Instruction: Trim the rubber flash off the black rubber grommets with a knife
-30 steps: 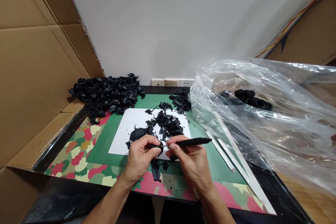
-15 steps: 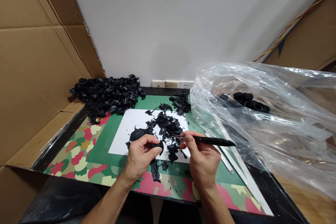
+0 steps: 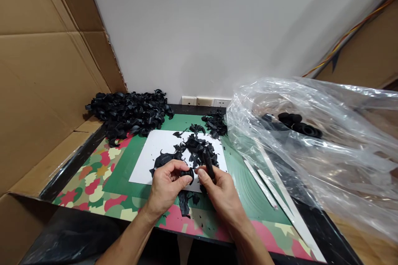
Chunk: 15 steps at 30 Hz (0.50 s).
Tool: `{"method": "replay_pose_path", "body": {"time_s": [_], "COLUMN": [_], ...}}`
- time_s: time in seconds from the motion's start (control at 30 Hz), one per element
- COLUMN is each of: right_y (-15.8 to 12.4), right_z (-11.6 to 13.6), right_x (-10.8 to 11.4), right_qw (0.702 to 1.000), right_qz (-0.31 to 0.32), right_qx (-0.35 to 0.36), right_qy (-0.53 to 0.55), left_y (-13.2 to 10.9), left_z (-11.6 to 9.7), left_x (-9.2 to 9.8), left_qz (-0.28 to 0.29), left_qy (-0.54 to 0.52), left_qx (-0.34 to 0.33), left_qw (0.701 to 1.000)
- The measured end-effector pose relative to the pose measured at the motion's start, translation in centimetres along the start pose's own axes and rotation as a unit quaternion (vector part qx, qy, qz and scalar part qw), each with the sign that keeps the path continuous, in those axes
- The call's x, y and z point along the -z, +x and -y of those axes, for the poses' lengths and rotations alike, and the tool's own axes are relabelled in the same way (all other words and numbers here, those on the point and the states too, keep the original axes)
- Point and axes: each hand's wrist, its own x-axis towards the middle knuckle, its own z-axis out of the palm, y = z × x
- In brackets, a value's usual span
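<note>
Pinched between the thumb and fingers of my left hand (image 3: pixel 168 184) is a small round black rubber part (image 3: pixel 188 174). My right hand (image 3: pixel 220 188) is closed round a black-handled tool (image 3: pixel 208 163), whose handle now points up and away; its tip is hidden. The right thumb and fingertips are close beside the rubber part; whether they touch it I cannot tell. Under and behind both hands lies a white sheet (image 3: pixel 141 169) with torn black scraps (image 3: pixel 194 144) on it. A long black scrap (image 3: pixel 184 203) lies just in front of the sheet.
A large heap of black pieces (image 3: pixel 133 112) stands at the back left beside cardboard (image 3: pixel 49 91). A smaller heap (image 3: pixel 215 123) is at the back. On the right are a clear plastic bag (image 3: pixel 336 157) with black round parts (image 3: pixel 306 129) and white strips (image 3: pixel 261 182) on the green mat (image 3: pixel 120 178).
My right hand has moved left, closer to the rubber part, and the tool has swung from lying sideways to pointing away. My left hand has hardly moved.
</note>
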Motion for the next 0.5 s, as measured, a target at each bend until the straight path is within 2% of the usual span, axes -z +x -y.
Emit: {"method": "replay_pose_path", "body": {"time_s": [0.13, 0.37, 0.5], "right_y": [-0.1, -0.2, -0.2], "right_z": [0.1, -0.5, -0.2], "right_x": [-0.8, -1.6, -1.6], "right_qw": [1.000, 0.976, 0.966], "right_qz": [0.025, 0.045, 0.046], "right_qx": [0.010, -0.111, -0.135], "right_qy": [0.014, 0.185, 0.216], "left_y": [0.0, 0.3, 0.3], "left_z": [0.0, -0.2, -0.3], "left_x": [0.0, 0.0, 0.0], "left_qz": [0.002, 0.015, 0.006], "left_qy": [-0.035, -0.095, -0.094], "left_qx": [-0.001, 0.066, 0.059], "left_qw": [0.999, 0.993, 0.994]}}
